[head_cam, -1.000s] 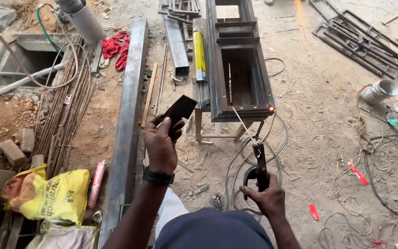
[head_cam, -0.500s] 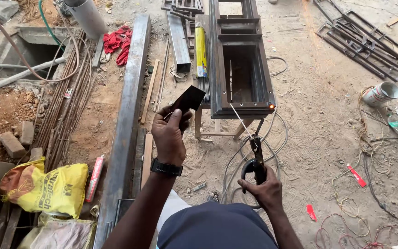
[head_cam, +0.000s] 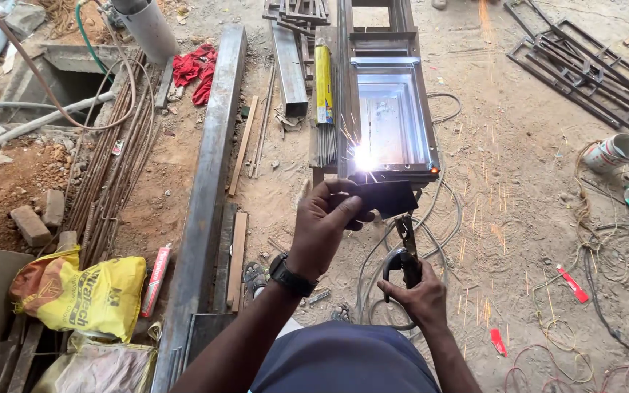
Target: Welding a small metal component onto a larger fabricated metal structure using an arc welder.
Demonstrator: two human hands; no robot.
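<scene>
Two hands worked apart: the left hand [head_cam: 325, 222] pinched a dark shield [head_cam: 387, 198] at twelve o'clock, the right hand [head_cam: 420, 295] clamped the electrode holder [head_cam: 405, 251]. Its rigid, probably hot holder seemed safest gripped by the insulated handle, near the steel frame [head_cam: 387, 109].

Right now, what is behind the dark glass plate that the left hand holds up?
Behind the dark rectangular glass plate in the left hand, the bright welding arc and sparks show at the grey steel frame's near edge. The plate covers the electrode tip and part of the frame's front.

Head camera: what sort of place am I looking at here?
Likely an outdoor metal fabrication yard: bare dirt ground, welding sparks at a steel frame, steel frames stacked nearby, rebar.
</scene>
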